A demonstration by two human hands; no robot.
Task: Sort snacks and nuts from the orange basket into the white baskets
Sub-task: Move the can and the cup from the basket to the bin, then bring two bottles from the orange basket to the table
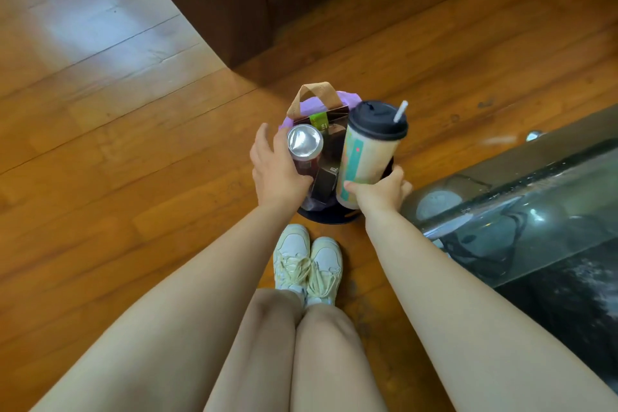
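1. The left hand (279,170), at about 9 o'clock of the dark bin (329,212), is wrapped round a can (305,147) with a silver foil top. A can should be stiff and smooth, so the mid-body grip looks sound; I cannot tell its weight.
2. At the bin's centre stands a dark paper bag (329,140) with a brown handle over a purple liner (347,99). The bag would likely crumple; its handle is the better hold.
3. The right hand (379,192), at about 4 o'clock, clasps the base of a tall cup (363,157) with a black lid and straw. If full it may be top-heavy and could spill; a higher grip would steady it.
4. At 3 o'clock lies a glass table (535,197).
5. No orange basket, white baskets, snacks or nuts are in view, so the sorting looks not yet begun.
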